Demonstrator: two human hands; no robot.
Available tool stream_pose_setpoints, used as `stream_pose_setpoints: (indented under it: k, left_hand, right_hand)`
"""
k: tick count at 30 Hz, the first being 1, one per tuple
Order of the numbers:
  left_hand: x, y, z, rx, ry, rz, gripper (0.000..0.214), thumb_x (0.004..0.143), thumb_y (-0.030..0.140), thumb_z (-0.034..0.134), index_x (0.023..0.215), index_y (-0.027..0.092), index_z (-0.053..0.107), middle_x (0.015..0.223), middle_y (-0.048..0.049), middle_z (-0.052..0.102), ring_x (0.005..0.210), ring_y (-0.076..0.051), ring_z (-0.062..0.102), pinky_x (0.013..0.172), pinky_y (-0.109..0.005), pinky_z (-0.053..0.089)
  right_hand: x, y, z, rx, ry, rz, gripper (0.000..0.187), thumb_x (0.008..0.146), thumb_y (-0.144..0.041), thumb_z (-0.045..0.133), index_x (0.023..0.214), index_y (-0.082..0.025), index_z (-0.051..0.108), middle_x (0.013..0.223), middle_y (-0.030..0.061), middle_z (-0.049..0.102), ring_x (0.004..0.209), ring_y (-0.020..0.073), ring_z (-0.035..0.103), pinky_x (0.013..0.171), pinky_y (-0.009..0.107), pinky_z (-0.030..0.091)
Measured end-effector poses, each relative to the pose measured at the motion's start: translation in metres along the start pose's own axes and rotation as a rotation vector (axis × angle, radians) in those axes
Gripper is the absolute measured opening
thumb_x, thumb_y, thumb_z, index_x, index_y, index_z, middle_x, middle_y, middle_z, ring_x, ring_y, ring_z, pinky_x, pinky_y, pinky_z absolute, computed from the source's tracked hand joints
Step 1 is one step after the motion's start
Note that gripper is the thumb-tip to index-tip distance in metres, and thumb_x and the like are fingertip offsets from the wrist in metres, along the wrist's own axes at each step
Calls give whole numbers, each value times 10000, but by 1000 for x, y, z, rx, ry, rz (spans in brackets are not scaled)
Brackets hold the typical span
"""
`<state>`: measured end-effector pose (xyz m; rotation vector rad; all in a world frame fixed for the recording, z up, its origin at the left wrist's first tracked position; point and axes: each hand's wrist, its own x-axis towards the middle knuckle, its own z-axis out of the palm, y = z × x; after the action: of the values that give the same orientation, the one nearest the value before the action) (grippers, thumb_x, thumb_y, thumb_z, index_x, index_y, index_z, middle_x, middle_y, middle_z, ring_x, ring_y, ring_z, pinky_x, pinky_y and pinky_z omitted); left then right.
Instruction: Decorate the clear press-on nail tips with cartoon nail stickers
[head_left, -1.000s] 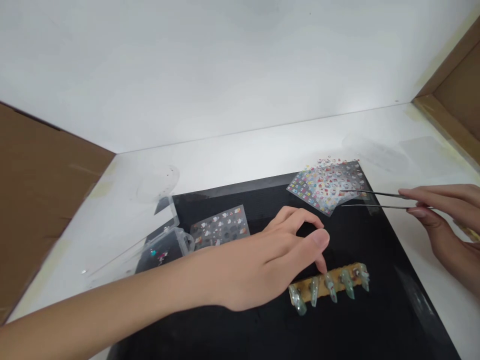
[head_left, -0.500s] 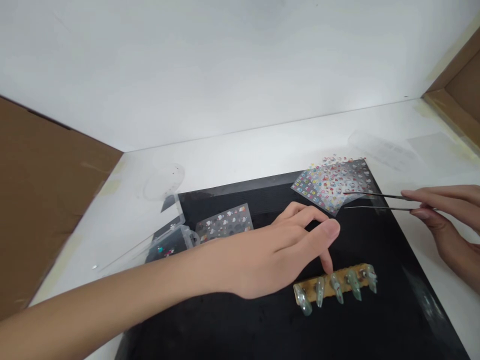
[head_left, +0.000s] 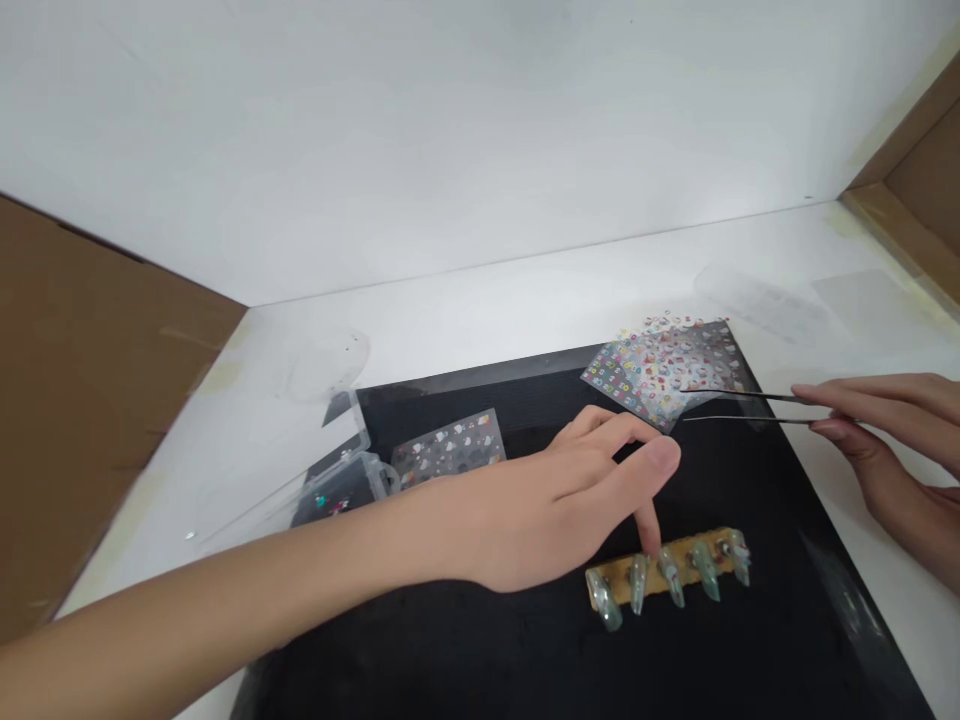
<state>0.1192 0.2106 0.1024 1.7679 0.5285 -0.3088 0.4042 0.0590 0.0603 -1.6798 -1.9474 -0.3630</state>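
My left hand (head_left: 577, 500) reaches across the black mat (head_left: 465, 650), palm down. Its fingers are apart, and one fingertip rests at the back edge of a gold-brown display strip (head_left: 686, 553). Several glossy green false nails (head_left: 705, 570) sit along that strip, some with small decorations on them. At the right, my right hand (head_left: 885, 430) pinches a pair of tweezers (head_left: 780, 396). The tweezers point left with their tips apart, over the near edge of the sticker sheets (head_left: 637, 370). I see nothing between the tips.
Left of my wrist lies another sticker sheet (head_left: 457, 440). A clear plastic box (head_left: 345, 490) with small coloured gems is partly hidden by my forearm. Clear plastic pieces (head_left: 765, 305) lie at the back right. White and brown walls (head_left: 90, 400) enclose the table.
My right hand and the tweezers have shifted slightly left and down. The left fingertip sits a little further left on the display strip.
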Motion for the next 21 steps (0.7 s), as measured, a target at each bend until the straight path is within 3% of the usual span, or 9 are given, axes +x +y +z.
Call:
stream_pose_setpoints:
  k: [8,12,17,19,21]
  left_hand:
    - [1,1,-2,2,15,4,923,1140,741,84,988,232,839,1503,-68,619,1490,-232,442,1398,-432,251]
    - [-1,1,-1,10,23,10,916,1147,728,80,993,234,836,1482,-62,630,1483,-219,448,1391,-416,258]
    - [0,0,-5,-9,35,9,876,1140,765,112,1003,270,822,1418,-26,642,1492,-203,479,1380,-389,298]
    - [-4,-3,-4,-34,91,18,833,1135,780,142,1024,290,806,1394,-13,658,1477,-200,504,1356,-371,349]
    - [-20,-11,3,-14,226,52,763,1151,747,178,1063,297,787,1433,-6,658,1448,-200,538,1331,-355,394]
  right_hand:
    - [-2,1,-1,-6,2,25,212,1120,-276,599,1288,-351,705,1113,9,802,966,208,744,866,369,540]
    - [-3,1,1,11,0,59,231,1103,-294,618,1289,-378,727,1126,-4,817,979,218,762,876,381,548]
    - [1,-2,-3,-5,-16,8,202,1102,-255,619,1261,-325,722,1097,15,816,948,202,767,853,352,549]
    - [2,1,-4,-7,-13,5,210,1105,-244,610,1275,-321,707,1114,24,812,957,206,768,858,357,548]
    - [0,10,-6,13,-6,-33,245,1090,-218,616,1296,-322,697,1139,36,810,968,215,763,876,375,548]
